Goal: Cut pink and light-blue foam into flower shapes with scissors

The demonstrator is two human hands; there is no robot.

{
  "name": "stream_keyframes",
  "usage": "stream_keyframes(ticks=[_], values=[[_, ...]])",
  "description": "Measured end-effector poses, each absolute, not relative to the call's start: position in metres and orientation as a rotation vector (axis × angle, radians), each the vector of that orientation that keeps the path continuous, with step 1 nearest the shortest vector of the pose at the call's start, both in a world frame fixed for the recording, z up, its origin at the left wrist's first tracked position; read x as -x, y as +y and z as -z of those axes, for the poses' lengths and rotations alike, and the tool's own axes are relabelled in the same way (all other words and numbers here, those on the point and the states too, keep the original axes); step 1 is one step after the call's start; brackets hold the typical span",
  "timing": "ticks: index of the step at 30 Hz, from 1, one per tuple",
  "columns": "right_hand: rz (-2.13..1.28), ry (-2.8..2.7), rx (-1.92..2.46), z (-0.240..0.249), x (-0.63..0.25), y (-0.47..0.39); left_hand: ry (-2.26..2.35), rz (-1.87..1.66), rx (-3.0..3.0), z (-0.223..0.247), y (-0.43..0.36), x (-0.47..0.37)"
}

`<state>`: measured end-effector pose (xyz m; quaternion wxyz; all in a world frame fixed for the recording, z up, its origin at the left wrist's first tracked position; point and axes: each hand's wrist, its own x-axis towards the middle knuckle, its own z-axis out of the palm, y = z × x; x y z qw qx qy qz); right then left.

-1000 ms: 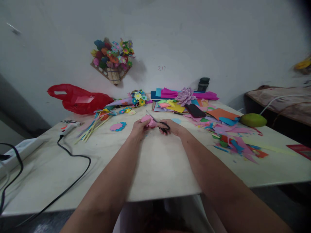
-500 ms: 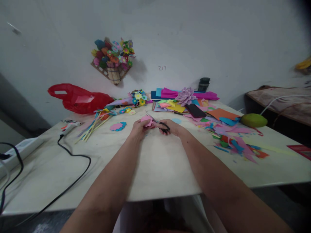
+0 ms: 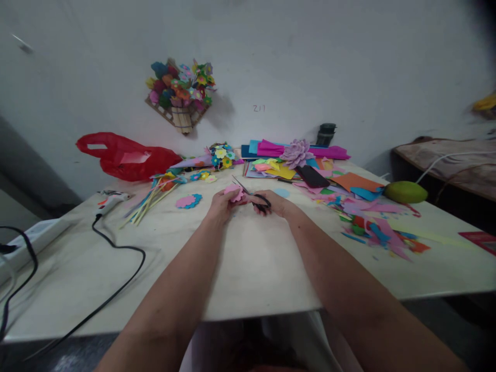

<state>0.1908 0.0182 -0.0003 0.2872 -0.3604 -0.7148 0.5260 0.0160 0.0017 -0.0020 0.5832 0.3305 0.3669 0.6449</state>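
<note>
Near the middle of the table, my left hand [image 3: 222,204] is closed on a pink scalloped paper piece [image 3: 234,193]. My right hand [image 3: 273,203] is closed round the black handles of the scissors [image 3: 262,201], whose blades point up and left beside the pink paper. Left of my hands lie a pink scalloped piece [image 3: 186,202] and a blue one [image 3: 197,200], overlapping. A light blue paper circle [image 3: 281,192] lies just behind my right hand.
A red plastic bag [image 3: 127,157], yellow sticks [image 3: 149,205] and a corded glue gun [image 3: 111,203] are at the left. A phone [image 3: 312,176], orange paper [image 3: 355,182], coloured scraps [image 3: 383,233] and a green oval object [image 3: 405,191] are at the right.
The pink paper in my left hand has turned slightly against the scissors. Otherwise my hands stay in nearly the same place.
</note>
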Motion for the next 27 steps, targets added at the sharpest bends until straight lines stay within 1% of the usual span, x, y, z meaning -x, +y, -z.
stream_keyframes(ticks=[27], values=[[-1.387, -1.884, 1.023, 0.0028, -0.1849, 0.0186, 0.87, -1.529, -0.733, 0.0048, 0.0058, -0.0147]])
